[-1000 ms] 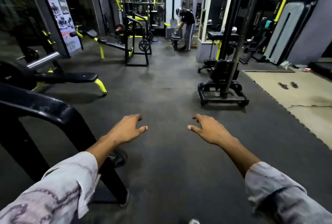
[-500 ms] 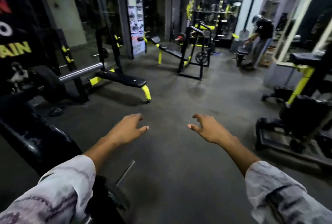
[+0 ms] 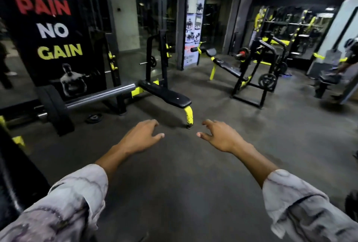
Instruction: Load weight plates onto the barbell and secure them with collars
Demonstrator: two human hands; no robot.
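A black bench [image 3: 166, 94] with yellow legs is seen on a dark grey floor [image 3: 193, 183]. A steel-grey barbell [image 3: 100, 95] carries a black plate [image 3: 55, 110]. Pale sleeves [image 3: 73, 203] are marbled grey — the black banner [image 3: 48, 28] is lettered white, red and yellow.

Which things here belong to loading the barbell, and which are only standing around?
For the job:
barbell
loaded plate
small plate on the floor
left hand
right hand

Standing around:
flat bench
decline bench
banner
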